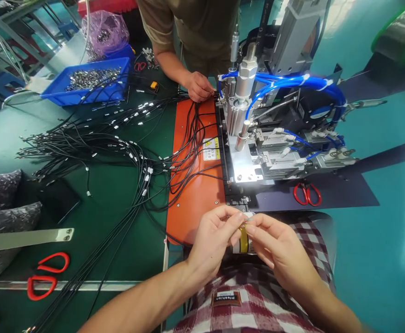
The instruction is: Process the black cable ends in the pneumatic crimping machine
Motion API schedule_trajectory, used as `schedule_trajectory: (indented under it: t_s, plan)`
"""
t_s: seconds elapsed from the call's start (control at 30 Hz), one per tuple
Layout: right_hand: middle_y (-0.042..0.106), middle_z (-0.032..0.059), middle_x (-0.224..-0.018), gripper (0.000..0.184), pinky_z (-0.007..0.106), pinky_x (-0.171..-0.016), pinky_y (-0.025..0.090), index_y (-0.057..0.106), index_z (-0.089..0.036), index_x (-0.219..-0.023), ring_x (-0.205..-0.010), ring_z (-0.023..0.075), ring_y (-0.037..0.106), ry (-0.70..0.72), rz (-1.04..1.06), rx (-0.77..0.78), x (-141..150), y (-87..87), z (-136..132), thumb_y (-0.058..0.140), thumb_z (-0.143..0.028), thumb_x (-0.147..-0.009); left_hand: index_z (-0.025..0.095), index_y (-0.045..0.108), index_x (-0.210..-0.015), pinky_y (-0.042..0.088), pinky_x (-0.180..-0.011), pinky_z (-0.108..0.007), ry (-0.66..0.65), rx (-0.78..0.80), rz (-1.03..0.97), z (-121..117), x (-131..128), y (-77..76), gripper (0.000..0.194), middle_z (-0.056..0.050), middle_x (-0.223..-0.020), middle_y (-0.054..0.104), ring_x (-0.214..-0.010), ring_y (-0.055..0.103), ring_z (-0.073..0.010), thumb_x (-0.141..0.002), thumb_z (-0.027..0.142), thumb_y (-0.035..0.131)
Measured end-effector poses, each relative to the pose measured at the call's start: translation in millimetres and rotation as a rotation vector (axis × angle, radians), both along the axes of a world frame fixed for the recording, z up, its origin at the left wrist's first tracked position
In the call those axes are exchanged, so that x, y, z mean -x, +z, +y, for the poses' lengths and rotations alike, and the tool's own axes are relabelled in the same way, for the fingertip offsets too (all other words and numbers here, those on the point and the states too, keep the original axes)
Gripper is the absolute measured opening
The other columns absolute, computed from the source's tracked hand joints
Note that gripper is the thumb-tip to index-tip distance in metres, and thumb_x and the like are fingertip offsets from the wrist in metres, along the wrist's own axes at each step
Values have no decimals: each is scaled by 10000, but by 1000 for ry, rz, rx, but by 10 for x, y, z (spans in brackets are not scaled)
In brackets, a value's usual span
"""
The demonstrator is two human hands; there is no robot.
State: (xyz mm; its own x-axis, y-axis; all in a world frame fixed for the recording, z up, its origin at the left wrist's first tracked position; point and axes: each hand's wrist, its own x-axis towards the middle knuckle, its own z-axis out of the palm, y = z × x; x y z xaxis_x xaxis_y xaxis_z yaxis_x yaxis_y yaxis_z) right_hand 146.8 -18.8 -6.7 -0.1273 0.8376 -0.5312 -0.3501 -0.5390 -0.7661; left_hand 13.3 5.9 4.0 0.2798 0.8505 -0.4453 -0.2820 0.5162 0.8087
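My left hand (216, 233) and my right hand (279, 243) meet in front of my lap, near the front end of the orange plate (197, 217). Both are closed in a pinch, thumb against fingertips. A tiny thin piece (247, 220) shows between the fingertips, too small to name. Just behind the fingers is a yellow-and-white label (244, 243), partly covered by them. Black cables (188, 171) with small metal ends cross the orange plate to the edge of a machine (242, 157) with metal cylinders and blue air hoses.
Across the bench, a co-worker's hand (200, 87) works at the machine's far end. Cable bundles (95, 143) spread over the green mat (119, 249). A blue bin (84, 97) holds small metal parts. Red-handled scissors (48, 277) lie left, another red-handled pair (307, 194) right.
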Motion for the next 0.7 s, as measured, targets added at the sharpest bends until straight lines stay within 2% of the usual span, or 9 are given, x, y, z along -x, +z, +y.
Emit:
schedule_trajectory:
  t_s: [0.13,0.23,0.33,0.43,0.53,0.63,0.7]
  plan:
    - [386,-88,-473,289,187,-377,146,565,-169,-717,-384,36,264,-15,-38,-14,28,-23,-40,717,-405,-782,121,601,-745,209,-470,-198,-43,28,23,34,10,12,233,61,-504,424,-478,320,-50,-767,325,712]
    - [394,-89,-482,279,189,-380,167,557,-180,-747,-385,42,279,-19,-32,-40,63,-32,-52,697,-415,-801,113,613,-730,189,-450,-197,-27,47,29,50,2,20,214,60,-499,432,-463,300,-42,-720,288,736]
    - [413,-86,-461,276,196,-393,214,568,-180,-764,-388,57,312,60,-121,-67,23,-26,-26,704,-419,-787,116,606,-706,184,-443,-197,-2,74,27,59,-4,17,199,55,-508,448,-457,295,-38,-713,276,724]
    - [439,-71,-479,252,211,-418,281,603,-176,-831,-421,84,380,159,-299,-116,-115,-1,14,691,-408,-792,120,601,-695,180,-438,-199,-18,89,63,66,-2,11,205,64,-479,419,-445,298,-40,-716,287,718]
    - [510,-32,-585,190,234,-442,345,621,-186,-882,-476,107,436,141,-500,-266,-238,28,37,643,-368,-833,122,591,-697,180,-440,-200,-40,91,97,65,2,7,204,71,-467,401,-443,294,-42,-724,289,704]
    - [612,35,-804,83,261,-492,405,630,-202,-871,-566,129,503,148,-695,-534,-273,51,52,623,-283,-856,123,586,-718,181,-441,-193,-64,88,127,60,12,5,198,78,-472,388,-450,290,-42,-739,291,688]
    - [625,55,-884,51,274,-547,437,629,-211,-864,-641,149,544,192,-787,-690,-275,70,70,587,-235,-881,123,593,-741,214,-447,-186,-92,66,147,56,24,4,199,66,-509,433,-464,325,-44,-753,300,683]
